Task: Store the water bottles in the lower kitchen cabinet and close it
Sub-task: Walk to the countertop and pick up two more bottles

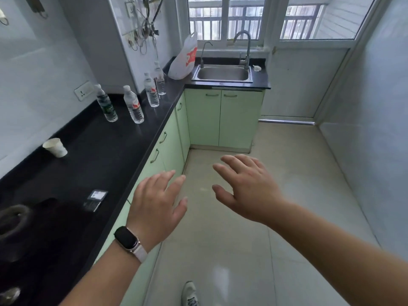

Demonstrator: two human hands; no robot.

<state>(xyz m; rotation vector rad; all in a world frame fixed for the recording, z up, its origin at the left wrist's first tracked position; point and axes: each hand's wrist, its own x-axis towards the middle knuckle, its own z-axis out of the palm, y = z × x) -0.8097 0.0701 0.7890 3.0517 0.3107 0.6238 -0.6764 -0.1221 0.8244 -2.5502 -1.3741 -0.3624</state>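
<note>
Several clear water bottles stand upright on the black countertop (92,151) along the left wall: one with a green label (106,103), two with red labels (133,104) (151,90), and a plain one (159,78) further back. Light green lower cabinet doors (171,142) run below the counter, all closed, with more doors (223,118) under the sink. My left hand (156,206), a watch on its wrist, and my right hand (249,186) hover empty over the floor with fingers spread, well short of the bottles.
A white paper cup (55,147) lies on the counter near the wall. A dark stove (24,221) and a small packet (96,199) sit close by. A steel sink (223,73) with faucet and a plastic bag (184,58) are at the back. Tiled floor (254,250) stretches ahead.
</note>
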